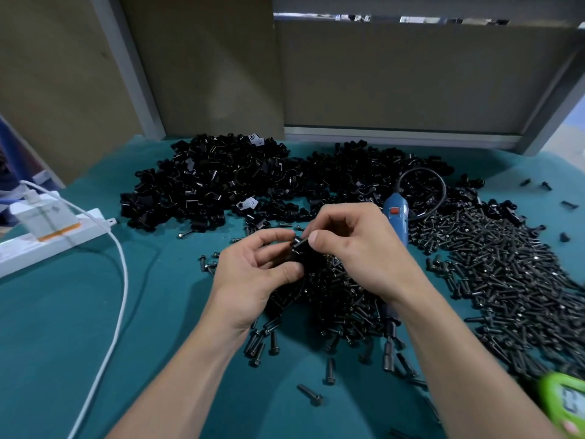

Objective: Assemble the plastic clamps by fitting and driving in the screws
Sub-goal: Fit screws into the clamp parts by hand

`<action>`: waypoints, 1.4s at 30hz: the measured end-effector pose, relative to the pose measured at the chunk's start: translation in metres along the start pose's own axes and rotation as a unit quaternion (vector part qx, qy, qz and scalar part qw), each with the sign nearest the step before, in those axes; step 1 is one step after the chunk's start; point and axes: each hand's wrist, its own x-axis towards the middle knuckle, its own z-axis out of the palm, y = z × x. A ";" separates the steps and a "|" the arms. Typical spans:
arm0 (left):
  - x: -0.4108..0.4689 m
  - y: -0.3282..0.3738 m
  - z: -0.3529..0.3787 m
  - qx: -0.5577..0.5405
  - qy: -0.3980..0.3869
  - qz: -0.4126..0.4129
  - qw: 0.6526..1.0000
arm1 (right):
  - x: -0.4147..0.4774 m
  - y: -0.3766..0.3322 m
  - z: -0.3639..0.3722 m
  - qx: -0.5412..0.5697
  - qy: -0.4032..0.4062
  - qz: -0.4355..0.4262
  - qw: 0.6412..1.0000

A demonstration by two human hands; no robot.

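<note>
Frame centre: left hand (253, 270) pinches a small black moulded plastic clamp (302, 251), thumb below and fingers above, closed on it. Right hand (351, 239) has thumb and forefinger closed on a short dark metal screw (304, 240) at the clamp's top edge; tip detail too small to tell. Both hands are above a teal felt-like table cover (63, 312). Glossy black plastic clamp pile (209, 185) in upper centre, angular pieces with round bores. Big heap of dull black flanged screws (493, 280) spreads right and under the hands, strays lower centre. Blue plastic electric screwdriver (397, 217) lies just behind the right hand, partly hidden, black cord looped above. White power strip (47, 239) with white cable (122, 280) at left. Green device (563, 403) in lower right corner, blurred. Tan partition panels behind.
</note>
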 end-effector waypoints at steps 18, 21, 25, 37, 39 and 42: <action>-0.002 0.006 0.009 -0.015 -0.002 0.010 1.000 | -0.001 0.001 -0.005 -0.095 0.012 -0.012 0.995; -0.003 0.005 0.010 -0.016 -0.006 0.015 1.000 | -0.002 -0.003 -0.006 -0.070 0.008 -0.002 0.998; -0.002 0.002 0.009 -0.011 -0.004 0.027 1.000 | -0.001 -0.003 -0.001 -0.053 -0.010 0.042 0.998; 0.000 -0.012 0.005 0.224 0.102 0.131 0.960 | -0.001 0.005 0.009 0.179 -0.027 0.123 0.976; -0.001 -0.012 0.005 0.230 0.109 0.131 0.958 | -0.001 0.006 0.011 0.207 -0.023 0.127 0.970; -0.003 -0.011 0.007 0.242 0.122 0.138 0.953 | -0.001 0.006 0.013 0.212 -0.015 0.124 0.969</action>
